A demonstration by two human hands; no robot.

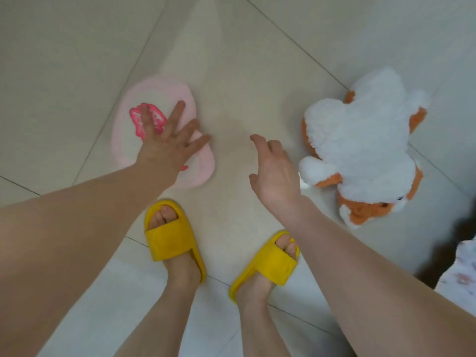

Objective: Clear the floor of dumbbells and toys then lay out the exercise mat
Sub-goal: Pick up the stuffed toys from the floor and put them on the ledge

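Left hand (164,136) hangs spread over the pink plush (154,104), right hand (275,171) open, empty beside the fox (360,145). Best pinch each plush deep.

Both bare arms stretched forward and down; left hand (164,140) flat, fingers (177,109) splayed; right hand (277,173) loosely curled, empty.
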